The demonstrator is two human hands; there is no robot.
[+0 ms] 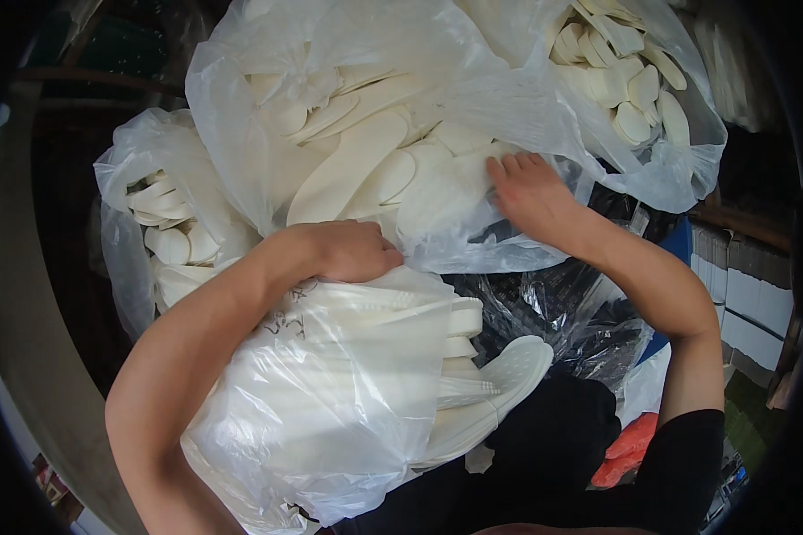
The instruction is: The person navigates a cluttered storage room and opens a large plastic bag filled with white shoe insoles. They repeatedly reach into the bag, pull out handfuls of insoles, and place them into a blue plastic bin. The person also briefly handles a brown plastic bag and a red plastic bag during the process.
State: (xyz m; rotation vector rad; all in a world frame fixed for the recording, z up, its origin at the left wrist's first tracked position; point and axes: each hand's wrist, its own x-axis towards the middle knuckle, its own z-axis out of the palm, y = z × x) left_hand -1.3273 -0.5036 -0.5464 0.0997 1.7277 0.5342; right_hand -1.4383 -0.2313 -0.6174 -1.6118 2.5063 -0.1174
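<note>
A big translucent plastic bag [473, 259] lies open in front of me, holding cream-white insole-shaped pieces [352, 165]. My left hand [357, 251] is closed at its near left edge, with the fingers curled under and partly hidden. On the bag's right side, my right hand [535, 198] has bent fingers closed on the plastic. Nearer to me, below my left hand, a second clear bag [321, 401] with dark handwriting is packed with long white insoles [509, 383], whose ends stick out at its right.
Another bag of white pieces [169, 223] stands at the left, and one more [633, 89] at the far right. Black plastic wrapping [535, 312] lies below the big bag. Stacked white bundles [758, 303] stand at the right. A red bag [629, 450] is low beside my leg.
</note>
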